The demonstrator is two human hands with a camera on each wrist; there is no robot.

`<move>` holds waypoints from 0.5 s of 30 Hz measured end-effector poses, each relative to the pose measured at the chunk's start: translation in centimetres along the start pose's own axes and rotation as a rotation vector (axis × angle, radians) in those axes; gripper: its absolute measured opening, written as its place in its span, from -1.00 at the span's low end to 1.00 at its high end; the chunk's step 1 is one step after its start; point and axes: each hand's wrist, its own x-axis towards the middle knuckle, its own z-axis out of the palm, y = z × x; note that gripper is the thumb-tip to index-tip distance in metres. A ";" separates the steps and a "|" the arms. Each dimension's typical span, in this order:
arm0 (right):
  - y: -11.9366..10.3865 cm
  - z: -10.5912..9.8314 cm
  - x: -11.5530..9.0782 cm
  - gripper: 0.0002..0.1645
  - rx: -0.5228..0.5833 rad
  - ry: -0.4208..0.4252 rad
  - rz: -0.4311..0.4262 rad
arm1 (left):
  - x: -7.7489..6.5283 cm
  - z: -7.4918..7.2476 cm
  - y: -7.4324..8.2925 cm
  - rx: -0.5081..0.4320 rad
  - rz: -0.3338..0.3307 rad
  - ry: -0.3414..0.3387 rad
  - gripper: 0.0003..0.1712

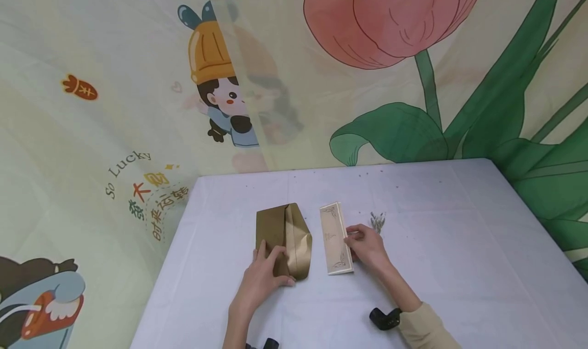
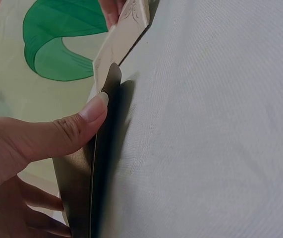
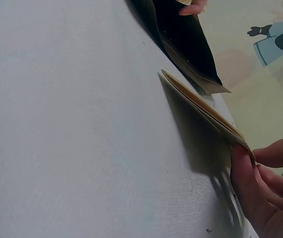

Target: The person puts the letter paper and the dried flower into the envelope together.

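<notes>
A gold envelope (image 1: pixel 271 225) with its flap folded out to the right lies toward the left of the table. My left hand (image 1: pixel 261 280) holds it, the thumb at its near edge and other fingers over its left part. In the left wrist view, that thumb (image 2: pixel 94 106) presses the edge of the envelope (image 2: pixel 74 171). To the right, my right hand (image 1: pixel 369 247) pinches the right edge of a folded cream card (image 1: pixel 332 234) with dark corner ornaments. The right wrist view shows the card (image 3: pixel 205 106) tilted, its folded layers slightly apart.
A small dried sprig (image 1: pixel 377 221) lies just beyond my right hand. Both things rest on a white-covered table (image 1: pixel 459 226), with tiny dark specks near its far edge. A printed cloth backdrop (image 1: pixel 294 83) hangs directly behind.
</notes>
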 end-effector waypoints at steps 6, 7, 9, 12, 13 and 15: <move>0.1 -0.1 0.0 -0.56 0.057 -0.027 0.025 | 0.0 0.0 0.0 0.010 -0.006 0.002 -0.26; 0.1 -0.1 0.0 -0.56 0.068 -0.030 0.028 | 0.0 0.0 0.0 0.012 -0.005 0.003 -0.26; 0.2 -0.1 0.0 -0.56 0.093 -0.038 0.031 | 0.0 0.0 0.0 0.013 -0.001 0.006 -0.25; 0.3 -0.1 0.0 -0.57 0.130 -0.047 0.037 | 0.0 0.1 0.0 0.015 0.006 0.008 -0.25; 0.3 -0.1 -0.1 -0.57 0.142 -0.053 0.034 | 0.0 0.1 0.0 0.014 0.008 0.009 -0.25; 0.4 -0.1 -0.1 -0.57 0.164 -0.064 0.031 | -0.1 0.1 -0.1 0.013 0.012 0.010 -0.25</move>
